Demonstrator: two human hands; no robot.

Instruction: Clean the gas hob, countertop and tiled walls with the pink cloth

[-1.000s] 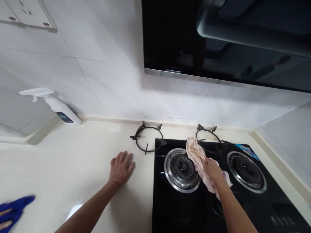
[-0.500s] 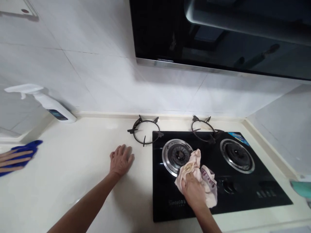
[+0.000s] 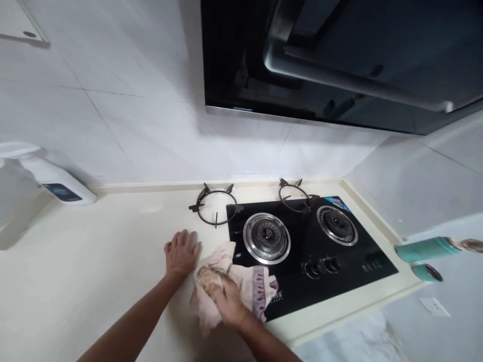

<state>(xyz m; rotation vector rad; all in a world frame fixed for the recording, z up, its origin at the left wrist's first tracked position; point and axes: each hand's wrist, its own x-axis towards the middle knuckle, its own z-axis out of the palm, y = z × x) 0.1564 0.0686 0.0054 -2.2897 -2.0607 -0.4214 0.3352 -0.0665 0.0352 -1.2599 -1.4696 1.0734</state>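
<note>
Counter (image 3: pixel 86 261) left open; cloth (image 3: pixel 249 284), pan supports (image 3: pixel 196 206) obstruct right.

The cream countertop (image 3: pixel 94 261) carries a black glass gas hob (image 3: pixel 302 237) at centre right, a loose pot support (image 3: pixel 198 206) just left of it, a white spray bottle (image 3: pixel 56 183) (far left edge), and a pink cloth (image 3: pixel 249 284) at lower centre.

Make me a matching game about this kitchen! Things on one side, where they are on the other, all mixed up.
1 pale pink cloth
2 white plastic spray bottle
3 teal cylindrical bottle
4 left hand

A far right, past the cream counter
B flat on the counter, beside the cloth
C under the right hand, by the black glass hob
D far left, against the tiled wall

Pairs: 1-C, 2-D, 3-A, 4-B
</note>
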